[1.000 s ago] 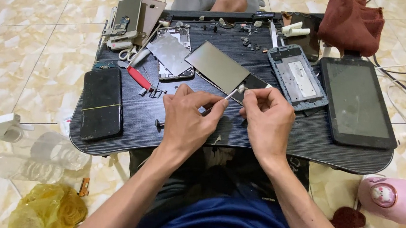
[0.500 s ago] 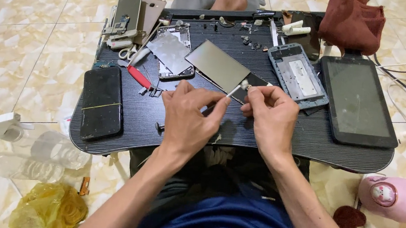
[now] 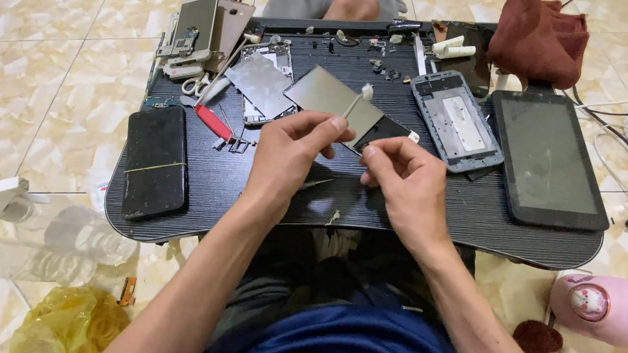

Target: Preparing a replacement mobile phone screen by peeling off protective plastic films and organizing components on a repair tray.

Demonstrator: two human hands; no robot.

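A black tablet (image 3: 548, 158) is seen at three o'clock, a dark phone (image 3: 155, 160) at nine, a maroon cloth (image 3: 540, 39) at one, a pink flask (image 3: 616, 307) at four.

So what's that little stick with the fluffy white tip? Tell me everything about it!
It is a cotton swab: a thin pale stick with a small white cotton tip. The left hand pinches its lower end between the fingertips, so it tilts up and to the right. The tip sits over a grey metal plate on the black table; whether it touches the plate cannot be told. It looks clean and unbent.
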